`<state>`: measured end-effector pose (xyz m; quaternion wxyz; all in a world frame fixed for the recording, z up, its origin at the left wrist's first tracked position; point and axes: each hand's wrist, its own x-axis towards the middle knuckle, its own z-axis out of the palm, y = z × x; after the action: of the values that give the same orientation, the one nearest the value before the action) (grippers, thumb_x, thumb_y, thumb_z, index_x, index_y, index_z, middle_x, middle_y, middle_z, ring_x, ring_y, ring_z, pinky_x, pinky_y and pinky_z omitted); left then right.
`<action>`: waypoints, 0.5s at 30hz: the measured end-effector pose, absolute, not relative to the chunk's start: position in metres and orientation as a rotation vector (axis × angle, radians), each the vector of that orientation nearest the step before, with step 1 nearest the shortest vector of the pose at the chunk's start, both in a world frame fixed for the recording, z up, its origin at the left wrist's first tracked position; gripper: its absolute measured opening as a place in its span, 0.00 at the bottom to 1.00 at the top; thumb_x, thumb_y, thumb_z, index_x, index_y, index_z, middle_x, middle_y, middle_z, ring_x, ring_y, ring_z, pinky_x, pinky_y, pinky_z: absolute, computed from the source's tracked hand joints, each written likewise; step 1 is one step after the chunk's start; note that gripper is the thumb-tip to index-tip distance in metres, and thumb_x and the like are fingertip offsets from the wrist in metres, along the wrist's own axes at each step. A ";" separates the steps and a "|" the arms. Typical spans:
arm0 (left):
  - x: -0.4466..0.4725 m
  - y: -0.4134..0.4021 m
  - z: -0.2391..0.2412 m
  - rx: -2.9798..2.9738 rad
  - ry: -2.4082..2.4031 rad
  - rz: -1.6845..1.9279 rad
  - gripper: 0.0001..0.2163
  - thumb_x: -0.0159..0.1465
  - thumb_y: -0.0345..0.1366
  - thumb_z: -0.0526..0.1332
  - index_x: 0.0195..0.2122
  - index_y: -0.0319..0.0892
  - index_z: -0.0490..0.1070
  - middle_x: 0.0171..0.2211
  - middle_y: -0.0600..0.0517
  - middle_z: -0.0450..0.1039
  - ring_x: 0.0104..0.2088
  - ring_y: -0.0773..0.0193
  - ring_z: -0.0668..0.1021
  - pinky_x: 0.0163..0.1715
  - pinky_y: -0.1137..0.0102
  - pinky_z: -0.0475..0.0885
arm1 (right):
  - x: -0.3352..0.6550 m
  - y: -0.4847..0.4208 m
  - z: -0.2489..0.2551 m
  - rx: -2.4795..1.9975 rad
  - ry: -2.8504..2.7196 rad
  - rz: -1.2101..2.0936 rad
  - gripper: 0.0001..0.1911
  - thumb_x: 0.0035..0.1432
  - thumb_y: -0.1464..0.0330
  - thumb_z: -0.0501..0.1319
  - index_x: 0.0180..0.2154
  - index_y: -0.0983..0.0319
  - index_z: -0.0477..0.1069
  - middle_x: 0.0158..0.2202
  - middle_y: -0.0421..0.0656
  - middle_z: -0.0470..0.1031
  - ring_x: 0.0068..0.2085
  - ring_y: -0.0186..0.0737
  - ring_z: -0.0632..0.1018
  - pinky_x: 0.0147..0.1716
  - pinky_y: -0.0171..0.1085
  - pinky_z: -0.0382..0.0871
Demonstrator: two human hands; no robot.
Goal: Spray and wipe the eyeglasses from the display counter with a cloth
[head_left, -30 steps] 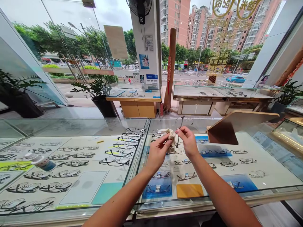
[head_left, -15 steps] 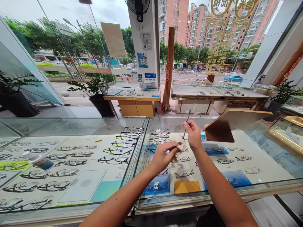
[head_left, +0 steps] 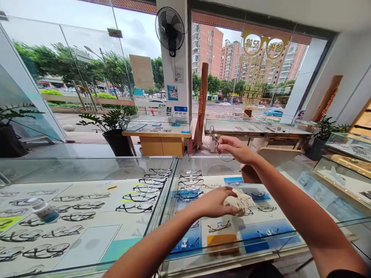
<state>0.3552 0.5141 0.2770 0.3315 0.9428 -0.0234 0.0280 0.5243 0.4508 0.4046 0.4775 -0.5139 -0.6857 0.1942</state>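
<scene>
My right hand (head_left: 236,150) is raised over the far edge of the glass counter, pinching a pair of thin-framed eyeglasses (head_left: 226,159). One lens hangs below its fingers, and the rest of the frame points up and left. Lower down, my left hand (head_left: 217,202) has its thumb and fingers spread apart beside a crumpled beige cloth (head_left: 242,202). The cloth appears to lie on the counter's glass top, and the fingertips are at its left edge. Under the glass, rows of eyeglasses (head_left: 191,179) sit on a white surface.
A white bottle with a blue label (head_left: 43,210) stands on the left glass top. A brown wooden board (head_left: 272,154) stands behind my right forearm. A mustard-coloured pad (head_left: 222,243) shows near the front. Beyond the counter are a potted plant (head_left: 113,141) and a wooden post (head_left: 202,104).
My left hand has moved down and right, and its fingers have opened from the cloth. My right hand has turned sideways and drawn the eyeglasses away from it. The view has tilted upward.
</scene>
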 end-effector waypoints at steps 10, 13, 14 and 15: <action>0.232 0.590 0.402 2.929 0.295 0.499 0.14 0.71 0.51 0.59 0.38 0.48 0.77 0.37 0.51 0.82 0.37 0.55 0.82 0.36 0.66 0.71 | 0.550 0.432 0.429 -1.362 -1.684 0.289 0.14 0.67 0.56 0.63 0.37 0.60 0.76 0.36 0.43 0.80 0.40 0.41 0.77 0.45 0.41 0.69; 0.217 0.604 0.419 2.965 0.490 0.835 0.16 0.68 0.54 0.63 0.44 0.47 0.77 0.41 0.48 0.83 0.39 0.51 0.83 0.39 0.61 0.75 | 0.518 0.434 0.412 -1.417 -1.665 0.134 0.12 0.69 0.59 0.61 0.35 0.60 0.75 0.35 0.42 0.79 0.39 0.40 0.76 0.41 0.39 0.67; 0.219 0.604 0.419 2.939 0.533 1.072 0.17 0.68 0.53 0.64 0.47 0.47 0.76 0.45 0.46 0.82 0.44 0.48 0.82 0.44 0.58 0.76 | 0.506 0.436 0.406 -1.448 -1.662 0.080 0.12 0.69 0.61 0.60 0.35 0.59 0.74 0.34 0.41 0.78 0.38 0.40 0.75 0.40 0.39 0.66; 0.224 0.601 0.417 2.895 0.508 1.263 0.19 0.68 0.53 0.64 0.53 0.46 0.74 0.51 0.44 0.80 0.51 0.46 0.81 0.50 0.55 0.75 | 0.493 0.439 0.401 -1.467 -1.658 0.024 0.11 0.69 0.63 0.59 0.34 0.59 0.74 0.34 0.40 0.78 0.37 0.39 0.75 0.39 0.39 0.65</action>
<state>0.2237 0.6015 0.4165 -0.0287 0.9046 0.1587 0.3945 0.4931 0.4389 0.4014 0.4474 -0.5927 -0.6697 0.0098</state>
